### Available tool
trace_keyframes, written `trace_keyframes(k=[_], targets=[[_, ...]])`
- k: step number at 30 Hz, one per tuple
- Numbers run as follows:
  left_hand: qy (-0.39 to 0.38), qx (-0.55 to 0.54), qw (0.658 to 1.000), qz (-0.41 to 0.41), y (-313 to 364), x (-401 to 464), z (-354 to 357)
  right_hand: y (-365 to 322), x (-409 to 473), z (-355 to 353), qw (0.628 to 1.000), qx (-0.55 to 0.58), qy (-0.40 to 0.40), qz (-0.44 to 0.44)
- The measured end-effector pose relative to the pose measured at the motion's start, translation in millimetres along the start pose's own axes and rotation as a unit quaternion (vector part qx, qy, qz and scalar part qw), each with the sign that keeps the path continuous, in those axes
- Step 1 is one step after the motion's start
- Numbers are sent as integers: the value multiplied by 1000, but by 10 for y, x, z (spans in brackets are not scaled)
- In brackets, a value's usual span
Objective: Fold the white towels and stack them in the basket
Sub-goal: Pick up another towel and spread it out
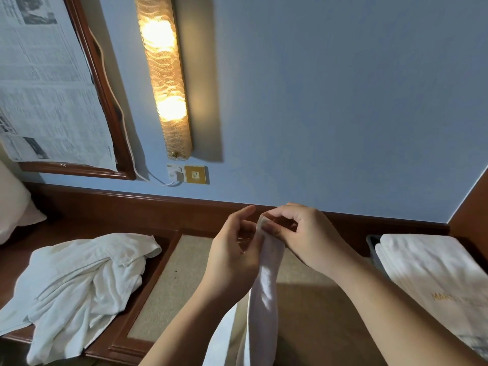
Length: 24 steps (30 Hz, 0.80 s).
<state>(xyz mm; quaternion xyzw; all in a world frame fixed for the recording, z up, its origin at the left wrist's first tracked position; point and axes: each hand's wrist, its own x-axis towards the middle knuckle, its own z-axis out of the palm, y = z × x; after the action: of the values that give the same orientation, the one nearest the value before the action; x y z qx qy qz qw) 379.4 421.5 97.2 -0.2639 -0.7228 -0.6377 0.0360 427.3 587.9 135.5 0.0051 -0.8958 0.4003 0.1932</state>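
A dark wooden table (pixel 148 283) runs under a blue wall. At centre frame, both hands, left (pixel 235 257) and right (pixel 303 239), pinch the top edge of a limp white cotton towel (pixel 264 294). It looks soft and light; best held at the corners.

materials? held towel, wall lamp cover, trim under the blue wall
Held towel: white cotton terry by the look, soft and matte; it hangs limp from the right hand.
Wall lamp cover: probably textured glass, possibly acrylic; rippled surface, light glows through.
Trim: dark reddish wood or veneer, semi-gloss sheen.
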Motion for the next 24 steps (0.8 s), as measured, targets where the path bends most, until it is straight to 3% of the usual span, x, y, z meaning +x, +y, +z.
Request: trace_keyframes(k=[5, 8, 11, 24], targets=[[59, -39, 997, 11, 109, 99, -93, -192, 189, -57, 999, -46, -26, 12], [115, 37, 990, 68, 147, 174, -123, -373, 282, -68, 998, -41, 13, -36], [164, 30, 983, 71, 242, 210, -150, -548, 384, -55, 997, -28, 45, -64], [198, 23, 979, 40, 165, 247, -454, -1076, 721, 52, 992, -34, 97, -69]])
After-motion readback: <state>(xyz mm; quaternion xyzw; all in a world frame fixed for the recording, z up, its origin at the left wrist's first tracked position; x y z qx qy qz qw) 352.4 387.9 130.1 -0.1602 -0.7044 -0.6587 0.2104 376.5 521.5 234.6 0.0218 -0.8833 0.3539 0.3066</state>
